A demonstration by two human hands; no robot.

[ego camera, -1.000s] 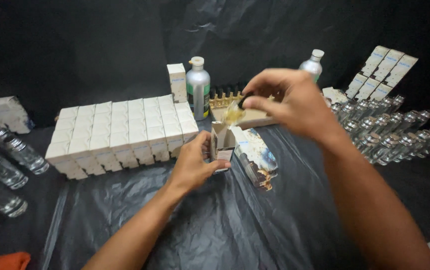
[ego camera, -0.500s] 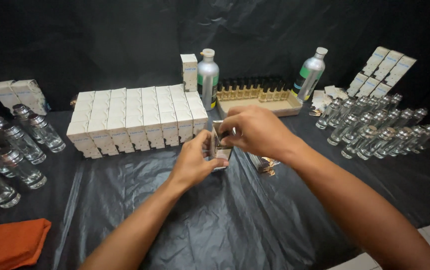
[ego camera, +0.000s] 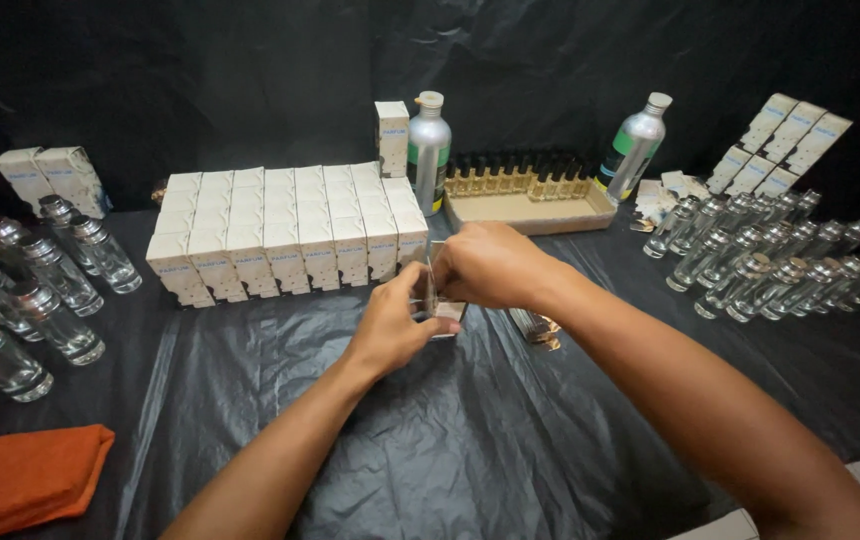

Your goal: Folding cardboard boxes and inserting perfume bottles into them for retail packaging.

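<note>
My left hand grips a small upright white carton at the middle of the black plastic sheet. My right hand is closed over the carton's top, covering its opening; the little bottle of yellow liquid is hidden. Just behind stands a block of several closed white cartons in rows. A flat stack of unfolded cartons lies just right of my hands.
A cardboard tray with several small filled bottles sits at the back, between two silver metal bottles. Empty glass bottles lie at the right and left. An orange cloth is front left. More white cartons lean back right.
My right hand came down from above with the small yellow bottle and now closes over the top of the carton. The view shifted, showing more of the left side.
</note>
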